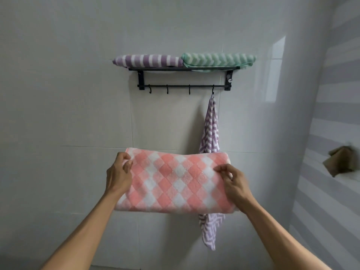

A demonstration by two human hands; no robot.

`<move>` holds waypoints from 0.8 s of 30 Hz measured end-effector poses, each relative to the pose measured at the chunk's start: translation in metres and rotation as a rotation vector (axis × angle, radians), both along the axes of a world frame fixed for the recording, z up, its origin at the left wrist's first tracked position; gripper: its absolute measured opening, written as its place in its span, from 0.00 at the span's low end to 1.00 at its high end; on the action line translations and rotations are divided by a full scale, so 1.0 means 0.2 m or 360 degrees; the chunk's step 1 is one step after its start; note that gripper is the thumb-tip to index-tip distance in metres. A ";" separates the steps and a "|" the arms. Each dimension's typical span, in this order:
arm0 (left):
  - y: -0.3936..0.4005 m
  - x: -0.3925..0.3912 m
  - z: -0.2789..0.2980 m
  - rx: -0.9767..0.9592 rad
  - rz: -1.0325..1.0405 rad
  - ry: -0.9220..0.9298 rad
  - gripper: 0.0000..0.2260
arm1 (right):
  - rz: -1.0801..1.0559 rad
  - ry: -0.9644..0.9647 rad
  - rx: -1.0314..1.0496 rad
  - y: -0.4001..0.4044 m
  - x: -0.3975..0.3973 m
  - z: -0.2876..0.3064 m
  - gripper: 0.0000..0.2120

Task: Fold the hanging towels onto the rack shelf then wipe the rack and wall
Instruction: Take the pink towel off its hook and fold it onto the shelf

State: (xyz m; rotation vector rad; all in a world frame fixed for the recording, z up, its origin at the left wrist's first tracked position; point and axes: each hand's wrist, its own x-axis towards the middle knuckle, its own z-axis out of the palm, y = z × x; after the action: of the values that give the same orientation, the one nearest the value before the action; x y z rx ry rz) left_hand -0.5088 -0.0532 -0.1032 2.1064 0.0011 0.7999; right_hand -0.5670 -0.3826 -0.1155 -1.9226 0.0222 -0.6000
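A folded pink-and-white checked towel (pixel 175 182) is held flat in front of me, below the black wall rack (pixel 183 86). My left hand (pixel 118 174) grips its left edge. Near the right edge, my right hand (pixel 231 182) pinches the towel with curled fingers. On the rack shelf lie a folded purple striped towel (pixel 148 61) at the left and a folded green zigzag towel (pixel 218 59) at the right. A purple zigzag towel (pixel 210 129) hangs from the rightmost hook, its middle hidden behind the pink towel.
The white tiled wall (pixel 78 94) surrounds the rack. Three bare hooks (pixel 167 91) hang on the rack's lower bar. A brown crumpled cloth (pixel 341 162) lies on a ledge at the right, beside a grey-striped side wall (pixel 335 201).
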 end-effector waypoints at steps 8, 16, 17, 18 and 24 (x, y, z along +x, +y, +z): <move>0.01 -0.19 0.36 0.0057 -0.0270 0.0162 0.20 | 0.0103 -0.0125 -0.0188 -0.04 -0.08 0.39 0.15; 0.16 0.03 0.77 0.0121 -0.0178 -0.0134 0.19 | 0.0051 -0.0300 -0.0323 0.04 0.14 0.75 0.16; 0.19 0.08 0.83 0.0129 -0.0164 -0.0165 0.19 | 0.0045 -0.0326 -0.0317 0.06 0.18 0.81 0.16; 0.22 0.14 0.89 0.0140 -0.0155 -0.0205 0.19 | 0.0035 -0.0361 -0.0315 0.09 0.24 0.87 0.16; 0.40 0.53 1.26 0.0075 -0.0188 -0.0343 0.18 | -0.0047 -0.0549 -0.0298 0.27 0.59 1.24 0.13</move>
State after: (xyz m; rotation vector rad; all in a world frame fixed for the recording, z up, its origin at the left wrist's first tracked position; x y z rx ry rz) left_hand -0.4029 0.0269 0.1480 2.0329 -0.2577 0.9584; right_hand -0.4483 -0.3294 0.1324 -1.9753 -0.2325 -0.9754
